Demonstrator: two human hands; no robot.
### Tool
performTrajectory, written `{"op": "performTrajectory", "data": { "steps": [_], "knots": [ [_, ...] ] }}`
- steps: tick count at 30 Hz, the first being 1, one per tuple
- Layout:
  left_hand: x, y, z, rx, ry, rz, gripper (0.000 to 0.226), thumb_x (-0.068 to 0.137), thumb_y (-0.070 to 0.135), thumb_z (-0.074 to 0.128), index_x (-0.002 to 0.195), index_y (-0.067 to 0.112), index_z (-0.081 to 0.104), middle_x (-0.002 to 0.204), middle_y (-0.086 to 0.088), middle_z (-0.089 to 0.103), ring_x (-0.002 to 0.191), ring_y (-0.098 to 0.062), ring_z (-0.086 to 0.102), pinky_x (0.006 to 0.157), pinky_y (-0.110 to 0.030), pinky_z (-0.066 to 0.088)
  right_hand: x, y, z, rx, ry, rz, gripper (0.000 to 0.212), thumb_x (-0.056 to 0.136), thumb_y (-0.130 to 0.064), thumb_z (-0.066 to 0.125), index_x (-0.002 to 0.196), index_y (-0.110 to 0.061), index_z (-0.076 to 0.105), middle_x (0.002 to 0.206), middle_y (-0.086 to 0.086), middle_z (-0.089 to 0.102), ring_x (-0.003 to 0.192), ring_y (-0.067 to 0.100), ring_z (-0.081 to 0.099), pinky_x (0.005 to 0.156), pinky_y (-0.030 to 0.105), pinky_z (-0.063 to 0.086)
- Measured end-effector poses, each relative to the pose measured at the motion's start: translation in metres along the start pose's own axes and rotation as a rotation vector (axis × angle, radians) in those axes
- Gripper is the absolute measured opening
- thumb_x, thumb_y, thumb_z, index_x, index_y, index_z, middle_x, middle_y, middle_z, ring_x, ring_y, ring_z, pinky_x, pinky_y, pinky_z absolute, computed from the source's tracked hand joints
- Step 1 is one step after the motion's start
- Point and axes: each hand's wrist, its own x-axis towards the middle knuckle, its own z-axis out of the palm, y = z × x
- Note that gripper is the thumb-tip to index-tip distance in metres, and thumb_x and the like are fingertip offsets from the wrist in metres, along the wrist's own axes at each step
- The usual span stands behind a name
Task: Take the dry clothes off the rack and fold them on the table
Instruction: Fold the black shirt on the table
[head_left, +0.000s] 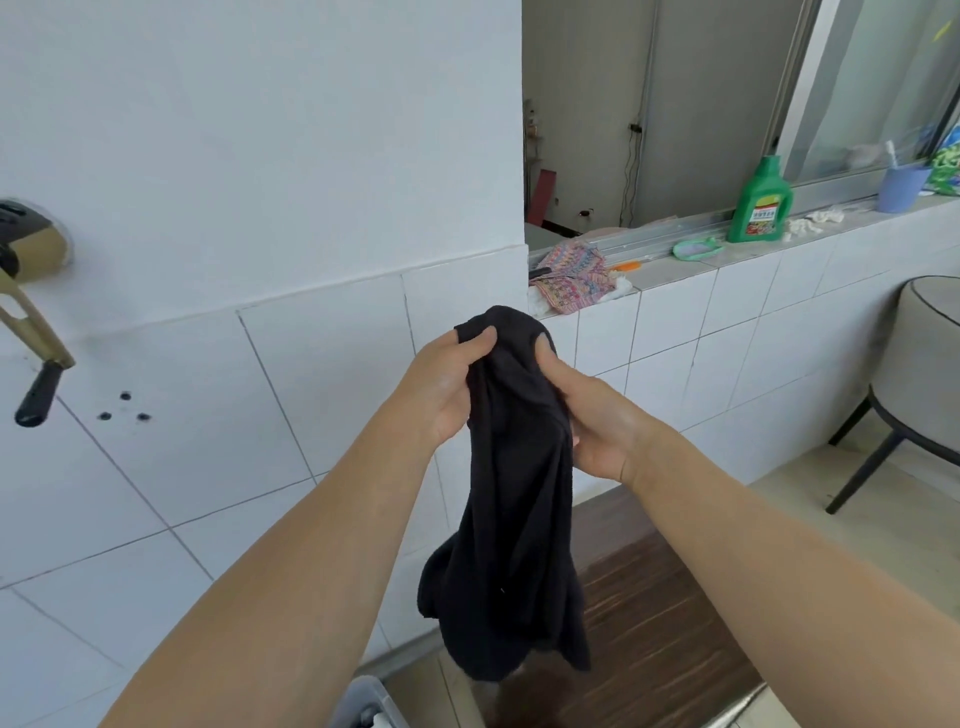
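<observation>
**Black garment held up in both hands**

While both arms reach forward, the view faces a white tiled wall with a tiled ledge to the right. Dark wood surface sits low right, under the hands. A padded stool on black legs stands far right.

The garment hangs in the air at centre, bunched at the top, loose end dangling above the surface, not touching it as far as I can tell.

Left hand: fingers curled, thumb pinching the top edge of the garment. Right hand: fingers wrapped round the cloth from the other side, thumb pressed on top.

On the ledge: patterned cloth, green bottle, blue cup. A brass-coloured crank is mounted on the wall, far left.
</observation>
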Motion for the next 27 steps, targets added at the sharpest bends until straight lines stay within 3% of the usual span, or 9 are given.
{"op": "performTrajectory", "data": {
  "steps": [2,4,7,11,16,20,24,25,27],
  "knots": [
    [0.001,-0.001,-0.004,-0.019,0.013,-0.014,0.019,0.097,0.015,0.055,0.112,0.007,0.064,0.111,-0.009,0.071,0.106,-0.024,0.066,0.094,-0.038,0.052,0.003,-0.004,-0.002,0.104,0.102,-0.076,0.024,0.095,-0.029,0.058,0.105,-0.01,0.069,0.102,0.009,0.072,0.083,0.019,0.07,0.073,0.028,0.056],
    [0.001,-0.003,-0.005,-0.037,0.009,-0.044,0.023,0.097,0.017,0.055,0.115,0.007,0.064,0.114,-0.01,0.07,0.109,-0.025,0.065,0.096,-0.04,0.051,0.005,-0.011,-0.007,0.134,0.26,-0.181,0.01,0.095,-0.013,0.055,0.094,-0.009,0.065,0.089,0.007,0.07,0.071,0.017,0.067,0.069,0.028,0.054],
    [0.001,-0.008,-0.004,-0.041,0.022,-0.077,0.022,0.098,0.017,0.053,0.115,0.009,0.065,0.111,-0.008,0.071,0.101,-0.023,0.067,0.087,-0.036,0.054,0.005,-0.025,-0.021,0.133,0.452,-0.333,0.009,0.097,-0.017,0.055,0.09,-0.019,0.061,0.084,-0.004,0.065,0.074,0.009,0.059,0.073,0.025,0.045],
    [0.002,-0.009,0.003,0.046,0.02,-0.111,0.017,0.097,0.018,0.056,0.108,0.013,0.067,0.102,-0.003,0.073,0.088,-0.017,0.069,0.07,-0.029,0.056,-0.004,-0.038,-0.05,0.212,0.603,-0.405,0.012,0.098,-0.024,0.054,0.086,-0.023,0.054,0.086,-0.006,0.059,0.083,0.01,0.056,0.078,0.032,0.048],
    [0.006,-0.005,0.011,0.105,-0.041,-0.131,0.024,0.095,0.017,0.059,0.116,0.008,0.065,0.11,-0.007,0.072,0.099,-0.02,0.068,0.079,-0.031,0.056,-0.012,-0.038,-0.071,0.04,0.865,-0.492,0.02,0.091,-0.026,0.063,0.074,-0.023,0.055,0.077,-0.006,0.056,0.07,0.011,0.048,0.061,0.026,0.041],
    [0.005,-0.005,0.016,0.057,-0.065,-0.106,0.021,0.095,0.015,0.058,0.113,0.007,0.066,0.108,-0.007,0.071,0.097,-0.019,0.067,0.083,-0.031,0.055,-0.017,-0.025,-0.09,0.022,0.925,-0.429,0.017,0.088,-0.024,0.069,0.074,-0.02,0.059,0.076,-0.007,0.057,0.069,0.01,0.048,0.06,0.021,0.04],
    [0.006,0.001,0.023,0.028,-0.124,-0.106,0.024,0.098,0.018,0.052,0.119,0.011,0.062,0.112,-0.007,0.069,0.096,-0.02,0.067,0.081,-0.034,0.055,-0.015,-0.02,-0.094,0.026,1.092,-0.377,0.014,0.087,-0.025,0.069,0.088,-0.014,0.06,0.075,-0.006,0.055,0.071,0.013,0.05,0.064,0.024,0.041],
    [0.006,0.003,0.025,0.063,-0.147,-0.111,0.024,0.099,0.019,0.051,0.12,0.014,0.061,0.111,-0.005,0.069,0.096,-0.019,0.067,0.079,-0.034,0.054,-0.016,-0.021,-0.09,-0.01,1.059,-0.368,0.017,0.087,-0.026,0.07,0.086,-0.013,0.059,0.072,-0.004,0.054,0.067,0.013,0.049,0.065,0.025,0.042],
    [0.005,0.005,0.033,0.063,-0.189,-0.113,0.023,0.1,0.019,0.05,0.122,0.018,0.056,0.11,-0.004,0.067,0.099,-0.02,0.065,0.082,-0.037,0.054,-0.018,-0.026,-0.076,-0.127,0.821,-0.36,0.023,0.084,-0.029,0.073,0.077,-0.013,0.057,0.067,-0.001,0.053,0.059,0.013,0.048,0.061,0.023,0.043]
  ]
}}
